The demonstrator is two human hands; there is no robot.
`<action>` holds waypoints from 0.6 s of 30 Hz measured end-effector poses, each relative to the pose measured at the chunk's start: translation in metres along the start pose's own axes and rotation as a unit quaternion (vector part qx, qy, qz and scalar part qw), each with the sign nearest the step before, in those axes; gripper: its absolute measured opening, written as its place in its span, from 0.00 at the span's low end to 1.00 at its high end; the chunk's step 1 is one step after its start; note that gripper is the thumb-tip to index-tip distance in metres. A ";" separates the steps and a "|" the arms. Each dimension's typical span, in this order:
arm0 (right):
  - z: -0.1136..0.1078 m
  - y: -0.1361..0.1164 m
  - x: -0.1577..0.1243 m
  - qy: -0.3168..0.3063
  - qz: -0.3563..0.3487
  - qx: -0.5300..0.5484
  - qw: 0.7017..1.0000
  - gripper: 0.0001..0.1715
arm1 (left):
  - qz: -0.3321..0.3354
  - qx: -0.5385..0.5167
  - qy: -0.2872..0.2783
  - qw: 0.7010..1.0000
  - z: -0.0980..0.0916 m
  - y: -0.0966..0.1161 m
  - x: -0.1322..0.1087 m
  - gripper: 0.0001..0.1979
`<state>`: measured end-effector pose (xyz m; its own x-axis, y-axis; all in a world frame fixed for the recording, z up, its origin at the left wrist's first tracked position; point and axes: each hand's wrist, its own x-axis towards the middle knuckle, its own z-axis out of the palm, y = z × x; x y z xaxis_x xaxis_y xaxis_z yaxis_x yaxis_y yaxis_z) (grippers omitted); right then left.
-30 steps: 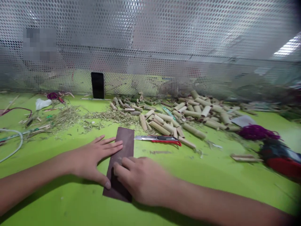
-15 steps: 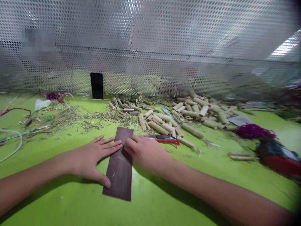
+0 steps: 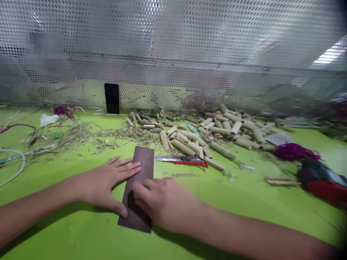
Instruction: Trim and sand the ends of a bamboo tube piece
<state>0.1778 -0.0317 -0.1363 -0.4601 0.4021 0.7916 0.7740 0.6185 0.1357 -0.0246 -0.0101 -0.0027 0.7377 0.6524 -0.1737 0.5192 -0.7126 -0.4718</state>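
Note:
A dark brown rectangular sheet lies flat on the green table. My left hand rests with fingers spread on the left edge of the sheet, thumb near its lower left. Over the sheet's lower middle, my right hand is closed with its fingertips bent down toward the surface; whatever it may hold is hidden beneath the fingers. Beyond my right hand lies a utility knife with a red and black handle, its blade pointing left toward the sheet.
Cut bamboo tubes are piled behind the knife, with shavings to their left. A phone leans on the perforated metal screen. Purple cord and a red and black tool are at right.
My right hand has moved down along the sheet toward me, uncovering the knife's blade and the sheet's upper part. My left hand and the sheet look unmoved.

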 end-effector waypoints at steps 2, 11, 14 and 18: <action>0.001 0.004 0.002 0.010 0.046 -0.034 0.998 0.09 | -0.004 0.002 0.007 1.000 0.001 -0.002 0.001 0.59; 0.006 0.002 0.001 0.029 0.029 -0.041 0.998 0.11 | 0.021 0.001 0.019 1.000 0.003 -0.005 0.001 0.57; 0.004 0.001 0.000 0.021 0.069 -0.049 0.996 0.08 | 0.002 -0.001 0.012 1.000 0.001 -0.003 0.000 0.58; 0.005 0.001 -0.001 0.022 -0.022 -0.006 1.000 0.05 | 0.001 0.003 -0.001 1.000 0.000 0.000 0.000 0.59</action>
<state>0.1767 -0.0281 -0.1396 -0.4744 0.3455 0.8097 0.7593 0.6260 0.1778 -0.0245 -0.0100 -0.0026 0.7378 0.6514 -0.1773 0.5143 -0.7125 -0.4774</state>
